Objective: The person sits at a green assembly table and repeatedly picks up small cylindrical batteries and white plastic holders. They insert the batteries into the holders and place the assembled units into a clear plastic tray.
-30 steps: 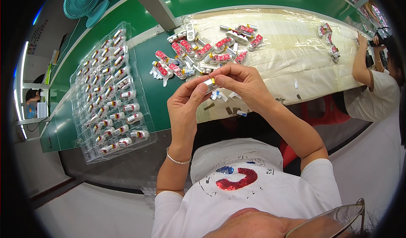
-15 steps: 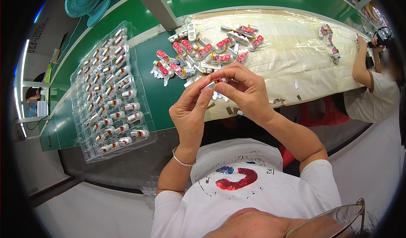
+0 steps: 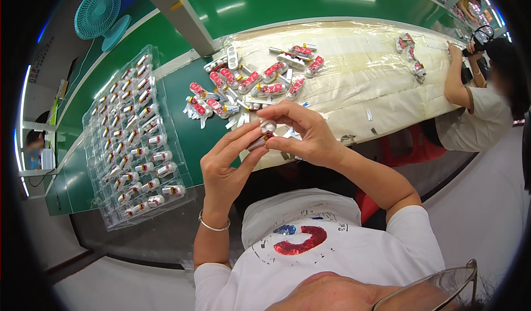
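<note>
Both my hands meet over the table's front edge, around a small white pack (image 3: 267,127) with a red and yellow part on it. My left hand (image 3: 228,159) closes its fingers on the pack from the left. From the right, my right hand (image 3: 304,134) pinches it between thumb and fingers. Fingers cover much of the pack, so its full shape is hidden. Just beyond my hands lies a loose heap of similar white packs (image 3: 250,82) with red labels, mixed with silver tubes that have yellow bands.
At the left, a clear plastic tray (image 3: 182,173) holds rows of white packs with tubes. A post (image 3: 176,7) and a turquoise fan (image 3: 98,12) stand beyond. Several packs (image 3: 410,56) lie right on the cream cover (image 3: 354,73), near a co-worker (image 3: 481,101).
The pack has been turned in my fingers, and a rounded whitish end now shows. My hands sit slightly left and lower in view; the whole scene has shifted left as well.
</note>
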`<state>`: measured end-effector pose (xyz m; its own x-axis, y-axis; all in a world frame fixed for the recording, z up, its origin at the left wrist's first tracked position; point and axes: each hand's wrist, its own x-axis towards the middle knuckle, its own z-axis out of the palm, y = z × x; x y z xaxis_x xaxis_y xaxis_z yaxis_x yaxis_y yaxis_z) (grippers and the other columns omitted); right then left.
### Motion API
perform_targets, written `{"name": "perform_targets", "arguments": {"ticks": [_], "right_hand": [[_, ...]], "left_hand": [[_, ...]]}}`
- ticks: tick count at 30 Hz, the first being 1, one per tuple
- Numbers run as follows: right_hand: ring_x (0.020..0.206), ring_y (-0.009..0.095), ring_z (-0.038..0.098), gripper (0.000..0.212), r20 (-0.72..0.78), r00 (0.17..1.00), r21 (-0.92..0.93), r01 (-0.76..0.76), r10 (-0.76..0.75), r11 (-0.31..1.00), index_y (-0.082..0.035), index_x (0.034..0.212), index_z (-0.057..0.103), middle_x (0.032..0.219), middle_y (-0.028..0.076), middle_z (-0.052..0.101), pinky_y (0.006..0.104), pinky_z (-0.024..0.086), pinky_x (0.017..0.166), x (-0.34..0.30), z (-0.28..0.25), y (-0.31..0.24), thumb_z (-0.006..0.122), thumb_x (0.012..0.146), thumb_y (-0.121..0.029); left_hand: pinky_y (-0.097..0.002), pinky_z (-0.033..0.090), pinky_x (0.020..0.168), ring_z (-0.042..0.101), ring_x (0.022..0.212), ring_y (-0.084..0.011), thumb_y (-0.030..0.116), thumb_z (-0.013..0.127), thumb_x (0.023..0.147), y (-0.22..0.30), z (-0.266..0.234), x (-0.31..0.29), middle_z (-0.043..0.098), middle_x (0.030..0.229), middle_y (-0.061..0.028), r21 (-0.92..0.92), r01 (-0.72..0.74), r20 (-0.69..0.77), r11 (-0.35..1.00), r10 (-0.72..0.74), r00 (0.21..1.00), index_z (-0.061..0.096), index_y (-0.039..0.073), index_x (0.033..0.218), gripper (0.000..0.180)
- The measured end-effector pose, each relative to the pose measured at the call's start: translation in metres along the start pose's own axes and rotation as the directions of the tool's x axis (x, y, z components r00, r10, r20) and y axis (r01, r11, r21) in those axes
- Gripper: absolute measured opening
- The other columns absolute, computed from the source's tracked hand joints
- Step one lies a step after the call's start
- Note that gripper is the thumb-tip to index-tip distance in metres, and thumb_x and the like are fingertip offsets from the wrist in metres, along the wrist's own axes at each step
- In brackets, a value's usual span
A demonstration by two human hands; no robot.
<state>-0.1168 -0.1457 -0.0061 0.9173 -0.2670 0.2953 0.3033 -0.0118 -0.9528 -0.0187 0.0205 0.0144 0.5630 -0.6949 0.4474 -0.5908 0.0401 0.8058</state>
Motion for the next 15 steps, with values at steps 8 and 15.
{"name": "perform_targets", "arguments": {"ticks": [8, 15], "right_hand": [[0.108, 0.016, 0.058, 0.041, 0.075, 0.994, 0.046, -0.083, 0.079, 0.996, 0.000, 0.123, 0.058, 0.112, 0.008, 0.058, 0.0298, 0.047, 0.099, 0.003, -0.003, 0.008, 0.072, 0.085, -0.009], [0.109, 0.017, 0.058, 0.045, 0.117, 0.974, -0.011, -0.194, 0.194, 0.981, 0.001, 0.126, 0.057, 0.117, 0.010, 0.058, 0.0309, 0.045, 0.100, 0.012, 0.009, 0.001, 0.071, 0.084, -0.006]], "left_hand": [[-0.0308, 0.056, 0.076, 0.069, 0.090, -0.0234, 0.001, 0.077, 0.074, -0.010, -0.002, -0.002, 0.070, 0.108, -0.0129, 0.137, -0.134, 0.000, 0.982, 0.135, 0.991, 0.071, 0.003, 0.106, 0.032], [-0.0311, 0.055, 0.082, 0.068, 0.096, -0.0248, 0.000, 0.073, 0.075, -0.012, -0.026, -0.002, 0.070, 0.106, -0.0099, 0.188, -0.115, 0.113, 0.975, 0.095, 0.989, 0.070, 0.007, 0.106, 0.032]]}}
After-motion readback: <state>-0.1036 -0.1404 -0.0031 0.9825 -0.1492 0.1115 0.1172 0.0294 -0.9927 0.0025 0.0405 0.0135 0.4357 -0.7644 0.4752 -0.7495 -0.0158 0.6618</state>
